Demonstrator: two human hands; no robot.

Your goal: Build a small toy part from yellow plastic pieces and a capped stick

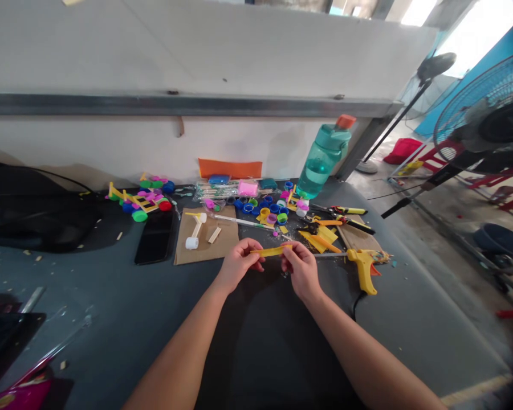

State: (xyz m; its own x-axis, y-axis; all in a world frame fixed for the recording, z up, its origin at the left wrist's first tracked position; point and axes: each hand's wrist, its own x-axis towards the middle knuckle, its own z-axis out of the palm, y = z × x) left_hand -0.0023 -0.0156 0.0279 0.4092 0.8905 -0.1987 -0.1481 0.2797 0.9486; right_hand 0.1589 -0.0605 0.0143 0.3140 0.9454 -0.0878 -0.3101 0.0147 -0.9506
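Observation:
A narrow yellow strip (270, 251) is stretched level between my two hands, just above the dark table. My left hand (241, 261) pinches its left end, and my right hand (300, 267) pinches the right end. Behind my left hand lies a piece of cardboard (183, 253) bearing a small stick frame with white caps (192, 243) and a short wooden piece (214, 235). Right of my right hand rests a yellow glue gun (363, 270). Orange-handled pliers (325, 222) lie over yellow sheet pieces (320, 240) beyond it.
Several coloured bottle caps (265, 212) are spread at the back, near a green water bottle (320, 162). On the left are a black phone (155, 238), a cluster of sticks and caps (142, 200) and a black bag (34, 210). A fan (487, 114) stands beyond the right edge.

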